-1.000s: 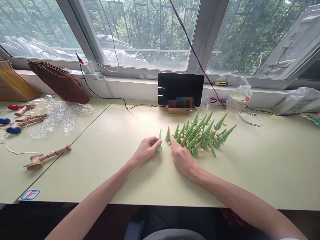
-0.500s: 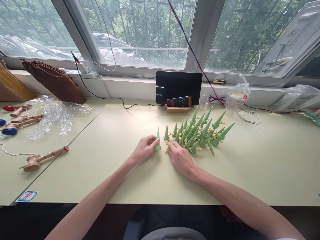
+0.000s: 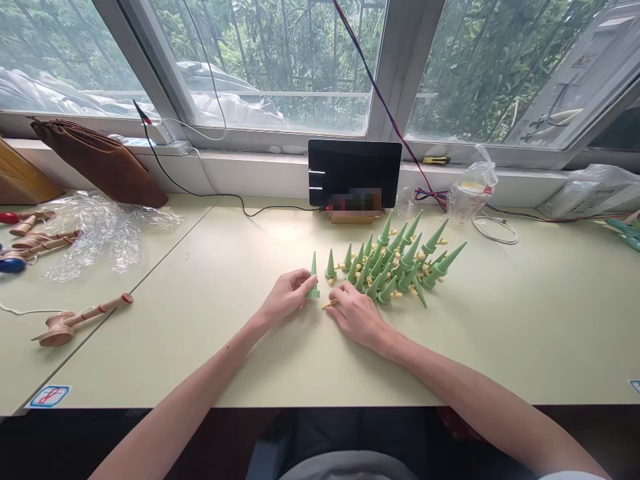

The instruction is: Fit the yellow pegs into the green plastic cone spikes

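Note:
In the middle of the table, my left hand (image 3: 289,295) is closed on a green cone (image 3: 314,272), thumb along its side, pointed end up. To its right my right hand (image 3: 356,310) pinches a small yellow piece (image 3: 329,304) whose exact kind I cannot make out. Beyond the right hand stands a crowded group of green cones (image 3: 410,255) with flared bases, small yellow pieces scattered among them. One cone (image 3: 331,266) stands at the left edge of the group, between my hands and a little farther off. My fingers hide part of each held thing.
A black tablet (image 3: 355,172) leans against the sill behind the cones. On the left lie a wooden kendama (image 3: 80,320), more kendamas (image 3: 45,243) and crumpled clear plastic (image 3: 103,233). A bagged cup (image 3: 470,195) and a coiled white cable (image 3: 495,229) sit at the back right.
My right hand has drawn slightly back from the cones, and the yellow piece now shows at its fingertips. My left hand keeps its cone in nearly the same place. The view has shifted slightly.

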{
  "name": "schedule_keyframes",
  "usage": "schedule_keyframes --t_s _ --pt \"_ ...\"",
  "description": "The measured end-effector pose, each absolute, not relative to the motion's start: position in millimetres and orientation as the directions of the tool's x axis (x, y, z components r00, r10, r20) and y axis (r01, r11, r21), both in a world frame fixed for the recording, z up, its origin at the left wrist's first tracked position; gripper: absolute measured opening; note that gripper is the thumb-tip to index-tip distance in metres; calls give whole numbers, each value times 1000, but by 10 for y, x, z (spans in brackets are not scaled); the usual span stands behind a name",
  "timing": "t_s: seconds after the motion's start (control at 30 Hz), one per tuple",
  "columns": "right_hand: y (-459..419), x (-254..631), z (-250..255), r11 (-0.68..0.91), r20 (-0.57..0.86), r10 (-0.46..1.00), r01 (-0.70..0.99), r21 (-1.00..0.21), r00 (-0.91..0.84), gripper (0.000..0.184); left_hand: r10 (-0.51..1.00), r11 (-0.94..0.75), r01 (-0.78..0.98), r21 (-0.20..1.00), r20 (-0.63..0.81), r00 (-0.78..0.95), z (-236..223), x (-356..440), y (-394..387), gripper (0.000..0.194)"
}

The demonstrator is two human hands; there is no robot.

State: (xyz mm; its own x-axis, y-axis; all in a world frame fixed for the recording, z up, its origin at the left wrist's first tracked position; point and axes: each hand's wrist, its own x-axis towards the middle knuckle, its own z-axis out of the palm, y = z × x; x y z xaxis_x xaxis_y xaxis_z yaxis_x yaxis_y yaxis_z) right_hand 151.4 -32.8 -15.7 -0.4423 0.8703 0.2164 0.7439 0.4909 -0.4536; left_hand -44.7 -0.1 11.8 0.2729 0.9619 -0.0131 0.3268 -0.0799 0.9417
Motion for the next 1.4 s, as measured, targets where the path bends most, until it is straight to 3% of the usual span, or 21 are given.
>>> schedule_keyframes --t_s 0.2,0.53,0.93,1.4 --pt "-324 1506 -123 462 177 884 753 -469 -433 9 962 -86 338 937 -9 271 126 -445 -3 34" --pt "-304 1505 -196 493 239 867 681 -540 -438 15 960 -87 356 930 -17 279 140 -443 -12 32" --pt "-280 1487 -278 613 500 790 447 -651 -355 21 939 -85 343 936 -40 342 176 -429 -47 34" --pt "-269 1497 -299 607 485 793 427 -670 -367 16 905 -126 302 945 -15 426 170 -426 -65 31"
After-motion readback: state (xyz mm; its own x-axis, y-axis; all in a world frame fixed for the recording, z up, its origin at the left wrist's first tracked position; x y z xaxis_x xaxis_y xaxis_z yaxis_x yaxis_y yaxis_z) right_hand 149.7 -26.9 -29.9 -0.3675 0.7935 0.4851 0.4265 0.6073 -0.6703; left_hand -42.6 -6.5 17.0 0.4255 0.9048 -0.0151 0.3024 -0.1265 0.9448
